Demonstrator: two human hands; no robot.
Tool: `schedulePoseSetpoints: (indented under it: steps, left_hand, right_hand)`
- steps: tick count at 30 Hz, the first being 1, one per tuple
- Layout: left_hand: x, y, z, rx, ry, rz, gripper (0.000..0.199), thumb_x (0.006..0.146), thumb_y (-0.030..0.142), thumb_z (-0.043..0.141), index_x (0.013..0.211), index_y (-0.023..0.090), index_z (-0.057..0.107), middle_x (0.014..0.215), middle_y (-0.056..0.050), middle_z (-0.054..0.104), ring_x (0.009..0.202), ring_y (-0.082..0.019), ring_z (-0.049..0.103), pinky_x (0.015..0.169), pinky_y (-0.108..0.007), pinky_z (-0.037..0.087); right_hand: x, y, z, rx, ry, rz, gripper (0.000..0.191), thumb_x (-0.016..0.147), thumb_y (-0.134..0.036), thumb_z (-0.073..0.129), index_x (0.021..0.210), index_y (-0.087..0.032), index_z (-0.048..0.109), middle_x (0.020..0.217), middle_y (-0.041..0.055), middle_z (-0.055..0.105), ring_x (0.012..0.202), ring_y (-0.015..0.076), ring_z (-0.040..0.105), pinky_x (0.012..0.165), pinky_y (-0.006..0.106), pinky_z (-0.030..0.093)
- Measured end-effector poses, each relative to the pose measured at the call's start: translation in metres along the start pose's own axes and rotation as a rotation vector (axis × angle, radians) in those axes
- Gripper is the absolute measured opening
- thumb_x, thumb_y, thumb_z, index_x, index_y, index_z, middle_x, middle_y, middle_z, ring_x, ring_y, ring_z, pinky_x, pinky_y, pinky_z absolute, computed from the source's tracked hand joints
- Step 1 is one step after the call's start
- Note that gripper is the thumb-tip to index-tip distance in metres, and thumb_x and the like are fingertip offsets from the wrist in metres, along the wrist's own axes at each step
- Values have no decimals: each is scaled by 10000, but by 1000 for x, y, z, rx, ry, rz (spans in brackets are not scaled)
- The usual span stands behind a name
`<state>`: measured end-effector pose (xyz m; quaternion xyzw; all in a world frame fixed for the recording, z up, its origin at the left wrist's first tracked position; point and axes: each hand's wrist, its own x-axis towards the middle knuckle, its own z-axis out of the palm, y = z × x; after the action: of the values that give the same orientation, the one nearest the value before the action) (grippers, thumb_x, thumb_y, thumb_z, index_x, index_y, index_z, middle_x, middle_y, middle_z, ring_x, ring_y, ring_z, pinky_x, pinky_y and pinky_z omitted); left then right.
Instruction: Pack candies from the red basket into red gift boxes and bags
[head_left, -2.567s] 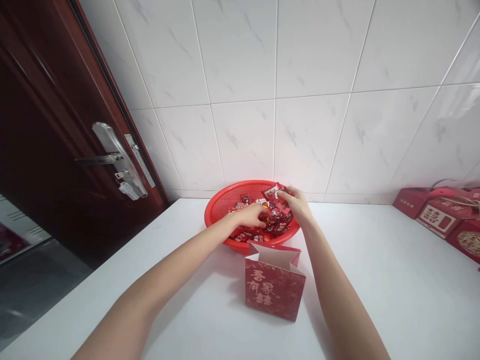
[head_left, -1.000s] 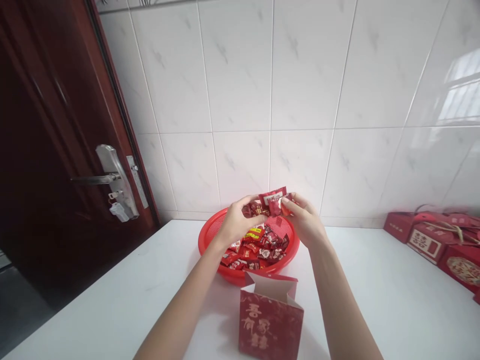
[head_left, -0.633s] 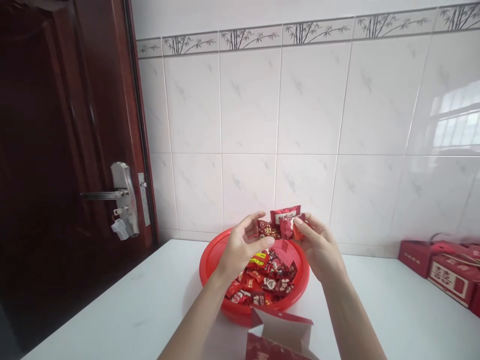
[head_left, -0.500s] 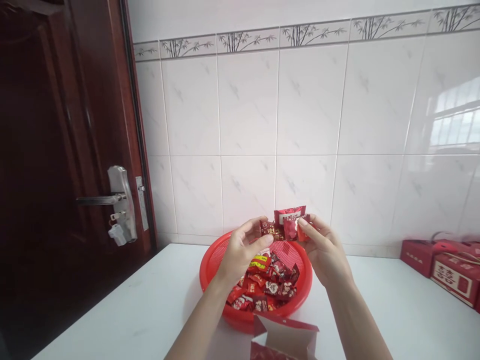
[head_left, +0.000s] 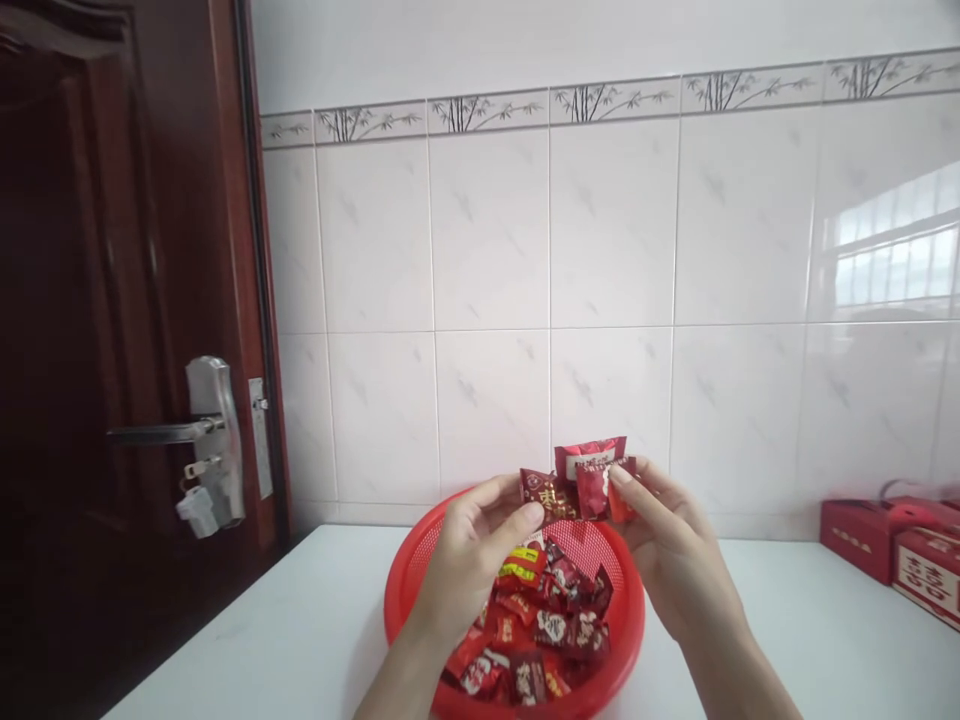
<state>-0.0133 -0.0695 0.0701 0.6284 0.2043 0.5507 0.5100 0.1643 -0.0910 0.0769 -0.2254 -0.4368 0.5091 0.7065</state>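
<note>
Several wrapped candies are held up together over the far side of a red plastic basket (head_left: 628, 640). My left hand (head_left: 474, 550) is closed on a dark red candy packet (head_left: 546, 495) with gold characters, its thumb at the lower edge. Pinched in my right hand (head_left: 667, 545) are red candy packets (head_left: 592, 485), one with a white label standing behind the others. The packets of both hands touch or overlap in the middle. Below them, the basket holds a pile of red and brown wrapped candies (head_left: 551, 628), one with a yellow band (head_left: 523, 565).
Red gift boxes (head_left: 855, 540) with cord handles stand at the right on the white table (head_left: 300, 620). A tiled wall (head_left: 491, 240) rises behind it. To the left is a dark wooden door (head_left: 135, 250) with a lever handle (head_left: 161, 433) and hanging keys (head_left: 199, 510).
The view has tilted up and come closer, so hands and basket sit lower. The open red box at the bottom has left the picture. Both hands keep their grip on the packets.
</note>
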Motion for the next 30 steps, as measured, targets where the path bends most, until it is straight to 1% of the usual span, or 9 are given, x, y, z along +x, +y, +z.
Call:
schedulePoseSetpoints:
  steps: [4, 7, 9, 12, 16, 24, 30]
  left_hand:
    - [0, 0, -2, -10, 22, -15, 313, 883, 311, 762, 1180, 213, 755, 1173, -90, 751, 1091, -258, 695, 954, -342, 567]
    - [-2, 3, -2, -9, 24, -2, 256, 884, 304, 755, 1119, 203, 765, 1141, -90, 756, 1096, -267, 690, 925, -346, 579]
    - [-3, 5, -2, 15, 9, 15, 249, 881, 296, 757, 1109, 198, 765, 1148, -89, 753, 1108, -264, 685, 943, -344, 569]
    - [-3, 7, -1, 58, 5, 27, 267, 872, 293, 764, 1120, 194, 763, 1154, -87, 751, 1106, -254, 685, 958, -333, 556]
    - [-1, 5, 0, 83, 6, 53, 252, 857, 293, 776, 1090, 198, 774, 1132, -73, 758, 1072, -229, 695, 963, -316, 551]
    - [0, 7, 1, 103, -22, 47, 246, 865, 294, 770, 1094, 204, 766, 1135, -66, 754, 1062, -211, 689, 938, -289, 556]
    - [0, 10, -1, 139, -48, 54, 230, 865, 293, 768, 1076, 200, 767, 1093, -62, 760, 1039, -200, 693, 923, -275, 556]
  right_hand:
    - [1, 1, 3, 21, -2, -9, 289, 746, -426, 856, 847, -213, 688, 804, 41, 700, 717, 177, 643, 693, 301, 542]
    - [0, 2, 5, 26, 11, -28, 284, 726, -406, 868, 835, -209, 695, 790, 39, 694, 695, 171, 632, 676, 302, 536]
    - [0, 2, 4, 6, 28, -59, 270, 723, -386, 872, 803, -212, 683, 777, 28, 676, 685, 160, 614, 652, 288, 524]
    - [0, 0, 3, 1, 19, -105, 249, 760, -366, 849, 746, -213, 654, 730, 8, 632, 669, 144, 589, 664, 285, 524]
    - [1, -2, 3, 14, -4, -121, 222, 769, -355, 835, 777, -209, 669, 752, 14, 652, 704, 159, 619, 724, 325, 549]
    - [2, -2, 3, 29, -8, -134, 207, 764, -333, 827, 784, -185, 684, 769, 17, 688, 717, 142, 643, 738, 298, 546]
    - [1, -2, 2, 48, -17, -147, 218, 747, -326, 843, 762, -180, 682, 736, -7, 660, 666, 107, 598, 698, 260, 533]
